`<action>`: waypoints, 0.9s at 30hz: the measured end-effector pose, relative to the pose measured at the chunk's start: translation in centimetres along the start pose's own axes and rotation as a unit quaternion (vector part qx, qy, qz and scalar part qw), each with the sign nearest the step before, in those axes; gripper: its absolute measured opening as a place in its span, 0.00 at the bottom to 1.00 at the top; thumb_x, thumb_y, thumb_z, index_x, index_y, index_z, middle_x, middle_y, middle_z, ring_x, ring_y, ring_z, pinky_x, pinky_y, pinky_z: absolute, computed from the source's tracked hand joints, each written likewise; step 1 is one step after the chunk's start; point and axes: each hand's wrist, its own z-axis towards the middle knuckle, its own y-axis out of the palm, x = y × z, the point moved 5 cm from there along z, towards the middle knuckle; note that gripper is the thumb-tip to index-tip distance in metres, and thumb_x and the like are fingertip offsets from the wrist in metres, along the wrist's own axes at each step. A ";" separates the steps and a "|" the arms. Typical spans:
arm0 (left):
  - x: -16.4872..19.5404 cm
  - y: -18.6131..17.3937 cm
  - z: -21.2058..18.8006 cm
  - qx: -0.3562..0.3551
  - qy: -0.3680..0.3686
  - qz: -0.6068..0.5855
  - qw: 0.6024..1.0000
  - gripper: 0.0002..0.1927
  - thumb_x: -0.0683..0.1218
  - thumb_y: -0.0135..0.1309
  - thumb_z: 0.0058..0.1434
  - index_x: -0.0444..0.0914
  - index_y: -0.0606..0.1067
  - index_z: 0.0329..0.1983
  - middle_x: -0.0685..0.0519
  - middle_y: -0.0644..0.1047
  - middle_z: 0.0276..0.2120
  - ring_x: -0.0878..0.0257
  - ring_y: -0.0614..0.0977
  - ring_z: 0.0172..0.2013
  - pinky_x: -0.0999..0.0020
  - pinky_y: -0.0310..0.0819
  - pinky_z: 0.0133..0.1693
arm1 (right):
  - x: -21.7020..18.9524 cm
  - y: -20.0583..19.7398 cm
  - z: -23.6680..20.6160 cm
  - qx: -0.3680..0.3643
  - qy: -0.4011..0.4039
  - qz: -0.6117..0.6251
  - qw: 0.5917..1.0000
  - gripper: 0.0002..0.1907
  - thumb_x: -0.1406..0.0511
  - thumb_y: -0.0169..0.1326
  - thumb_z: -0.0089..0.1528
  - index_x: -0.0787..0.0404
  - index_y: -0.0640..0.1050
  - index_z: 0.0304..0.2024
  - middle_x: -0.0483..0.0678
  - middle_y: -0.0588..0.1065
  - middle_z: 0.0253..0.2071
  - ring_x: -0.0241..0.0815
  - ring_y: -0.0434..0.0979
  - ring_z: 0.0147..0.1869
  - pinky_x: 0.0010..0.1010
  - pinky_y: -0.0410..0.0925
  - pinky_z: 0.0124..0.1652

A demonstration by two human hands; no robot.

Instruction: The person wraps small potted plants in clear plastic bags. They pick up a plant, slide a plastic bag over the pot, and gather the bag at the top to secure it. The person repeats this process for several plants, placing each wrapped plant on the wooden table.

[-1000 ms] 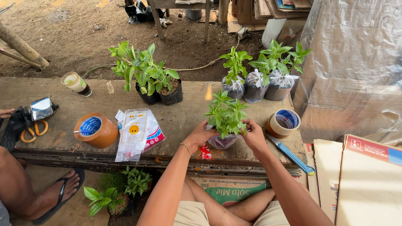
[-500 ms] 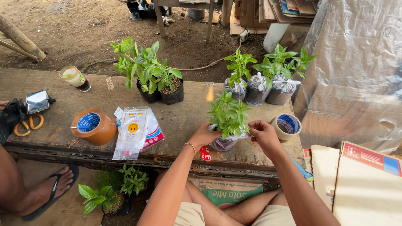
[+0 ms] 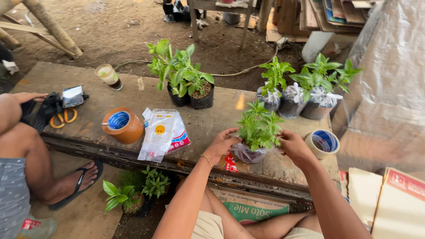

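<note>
A small leafy green seedling (image 3: 259, 126) stands in a pot wrapped in clear plastic (image 3: 249, 154) near the front edge of a worn wooden bench (image 3: 212, 119). My left hand (image 3: 222, 144) grips the wrapped pot on its left side. My right hand (image 3: 294, 146) holds the plastic wrap on the right, fingers pinched at the leaves' base. Both forearms reach in from the bottom of the view.
Brown tape roll (image 3: 122, 125), plastic packets (image 3: 161, 133), white tape roll (image 3: 322, 143), two black-potted plants (image 3: 190, 86), three wrapped plants (image 3: 305, 95), a cup (image 3: 108, 76), orange scissors (image 3: 63, 118), another person's leg (image 3: 31, 155) at left, seedlings below (image 3: 137, 192), cardboard boxes (image 3: 389, 199) at right.
The view has shifted slightly. Both hands stay on the wrapped seedling; my right hand has moved a little along the wrap on the right side.
</note>
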 end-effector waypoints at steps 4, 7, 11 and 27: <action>-0.2 -0.5 -1.2 0.033 -0.025 -0.028 0.999 0.19 0.49 0.60 0.62 0.43 0.77 0.56 0.60 0.80 0.36 0.73 0.73 0.30 0.76 0.55 0.24 | 0.3 0.7 -0.6 -0.070 0.075 0.343 0.934 0.05 0.65 0.54 0.68 0.58 0.72 0.40 0.42 0.69 0.29 0.39 0.68 0.32 0.37 0.67 0.35; -0.5 0.0 -1.3 0.085 -0.035 0.022 0.995 0.12 0.49 0.62 0.62 0.44 0.80 0.48 0.62 0.79 0.35 0.76 0.75 0.31 0.76 0.64 0.26 | 0.7 1.1 -1.3 -0.065 0.141 0.405 0.901 0.07 0.62 0.51 0.67 0.58 0.72 0.39 0.44 0.70 0.30 0.41 0.71 0.35 0.35 0.69 0.38; -1.1 0.6 -1.0 0.110 -0.033 -0.013 0.993 0.06 0.47 0.61 0.61 0.44 0.80 0.41 0.62 0.78 0.32 0.74 0.75 0.29 0.74 0.62 0.25 | 0.4 0.5 -1.8 -0.117 0.061 0.388 0.912 0.03 0.67 0.51 0.65 0.56 0.71 0.41 0.43 0.72 0.34 0.38 0.70 0.35 0.33 0.65 0.33; 3.2 0.6 -0.5 0.085 0.153 0.288 0.941 0.05 0.42 0.60 0.59 0.37 0.81 0.38 0.56 0.80 0.33 0.66 0.77 0.29 0.68 0.73 0.35 | -4.0 -0.9 -4.1 0.128 -0.345 -0.225 0.902 0.11 0.73 0.57 0.57 0.65 0.83 0.42 0.55 0.80 0.39 0.48 0.81 0.38 0.34 0.72 0.39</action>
